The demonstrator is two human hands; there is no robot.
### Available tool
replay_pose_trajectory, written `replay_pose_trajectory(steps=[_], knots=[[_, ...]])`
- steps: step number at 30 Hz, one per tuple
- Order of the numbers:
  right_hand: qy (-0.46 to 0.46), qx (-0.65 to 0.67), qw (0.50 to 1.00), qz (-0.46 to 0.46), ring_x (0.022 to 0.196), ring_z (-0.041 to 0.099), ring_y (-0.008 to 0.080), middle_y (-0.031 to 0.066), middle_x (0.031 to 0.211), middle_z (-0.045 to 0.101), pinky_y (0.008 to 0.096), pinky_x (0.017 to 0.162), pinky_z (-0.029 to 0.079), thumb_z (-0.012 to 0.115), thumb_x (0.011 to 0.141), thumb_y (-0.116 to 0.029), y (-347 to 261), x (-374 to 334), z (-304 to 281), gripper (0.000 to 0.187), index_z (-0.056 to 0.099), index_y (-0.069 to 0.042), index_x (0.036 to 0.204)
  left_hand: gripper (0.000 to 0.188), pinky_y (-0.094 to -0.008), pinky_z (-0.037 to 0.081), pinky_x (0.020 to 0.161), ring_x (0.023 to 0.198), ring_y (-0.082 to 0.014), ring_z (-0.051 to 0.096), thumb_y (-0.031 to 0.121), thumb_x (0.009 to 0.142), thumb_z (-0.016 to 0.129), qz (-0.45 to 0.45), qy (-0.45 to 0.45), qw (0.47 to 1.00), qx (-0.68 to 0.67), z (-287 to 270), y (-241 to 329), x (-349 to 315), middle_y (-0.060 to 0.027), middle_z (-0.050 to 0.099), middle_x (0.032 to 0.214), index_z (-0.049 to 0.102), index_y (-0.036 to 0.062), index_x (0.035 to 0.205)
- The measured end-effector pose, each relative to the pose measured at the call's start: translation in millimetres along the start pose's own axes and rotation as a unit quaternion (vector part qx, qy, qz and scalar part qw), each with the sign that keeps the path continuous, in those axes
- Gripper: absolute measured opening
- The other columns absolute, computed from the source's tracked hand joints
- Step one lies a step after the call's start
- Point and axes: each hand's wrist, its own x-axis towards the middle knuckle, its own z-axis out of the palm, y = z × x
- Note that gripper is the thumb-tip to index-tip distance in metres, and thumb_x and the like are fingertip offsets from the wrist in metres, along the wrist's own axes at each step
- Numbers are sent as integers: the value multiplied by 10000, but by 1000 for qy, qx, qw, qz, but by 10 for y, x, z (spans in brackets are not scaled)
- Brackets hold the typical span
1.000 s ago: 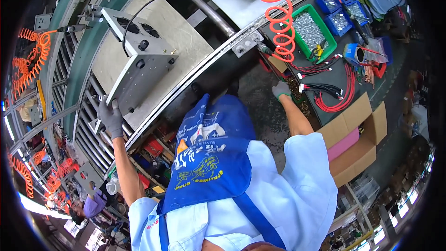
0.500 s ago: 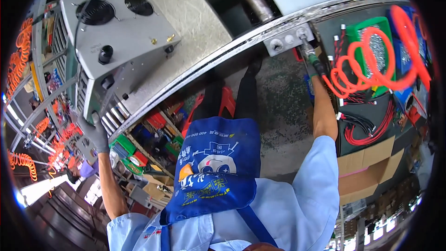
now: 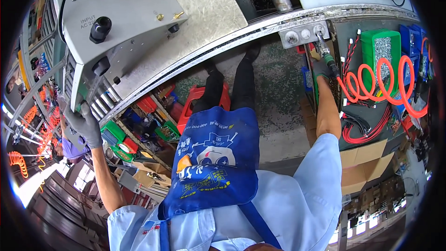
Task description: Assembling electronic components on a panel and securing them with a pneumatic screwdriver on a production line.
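My left hand (image 3: pixel 85 123), in a grey glove, is at the lower near corner of a light grey metal housing (image 3: pixel 125 16), thumb and fingers closed about its edge. The housing has round fan openings, a black cable gland (image 3: pixel 100 29) and small brass fittings (image 3: pixel 177 15). Beside this hand hangs a grey plate with holes (image 3: pixel 74 140). My right hand (image 3: pixel 320 68), also gloved, is low beside a green-banded air screwdriver (image 3: pixel 329 60), whose tip meets a grey holder block (image 3: pixel 304 35). The tool partly covers that hand, and its fingers are mostly hidden.
A coiled orange air hose (image 3: pixel 380 72) runs right from the screwdriver. Behind it are a green bin of screws (image 3: pixel 367 49) and blue bins (image 3: pixel 411 42). Red and black cables (image 3: pixel 371 130) lie nearer, above an open carton (image 3: pixel 367 167). A red stool (image 3: pixel 191 107) stands below the bench rail (image 3: pixel 209 51).
The view has shifted, with the housing now higher in the picture. The hose coils, blurred before, hang steadier. My left hand stays at the housing's corner; my right hand stays by the screwdriver.
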Motion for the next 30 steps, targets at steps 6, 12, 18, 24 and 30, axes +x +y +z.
replay_pose_trajectory(steps=[6,12,18,24,30], knots=[[12,-79,994,-76,1029,660,450,272,1111,682,539,855,513,553,948,-412,195,2,-173,457,652,-42,1197,500,-332,460,902,995,-199,581,358,966,672,0,4,1000,-8,38,100,3,-126,601,1130,549,-32,1256],[166,323,931,-16,1123,628,407,276,1277,616,480,924,504,408,1027,-238,331,-578,-329,400,546,8,1310,478,-379,442,964,1062,-262,590,239,898,714,39,-3,998,52,-25,319,19,-166,612,1153,572,-29,1267],[241,24,966,-87,939,664,446,260,1169,654,462,824,550,500,985,-170,-533,-2383,-398,307,594,20,1208,617,-451,370,1007,1096,-339,563,276,781,782,148,-9,984,103,-113,341,74,-162,629,1128,575,12,1299],[-36,513,852,-94,814,679,177,91,990,684,324,709,576,486,1012,-225,-1950,-3941,-936,332,625,32,1168,846,-555,259,1157,1382,-449,366,352,774,764,195,41,980,8,-199,610,-293,-252,428,1479,430,23,1478],[-253,595,744,-170,938,690,192,94,1090,692,330,817,570,506,980,-220,-3120,-4861,-1943,361,624,27,1217,719,-535,362,1116,1356,-366,459,395,778,755,405,-260,871,-102,-702,854,-1198,-196,503,1428,525,78,1381]])
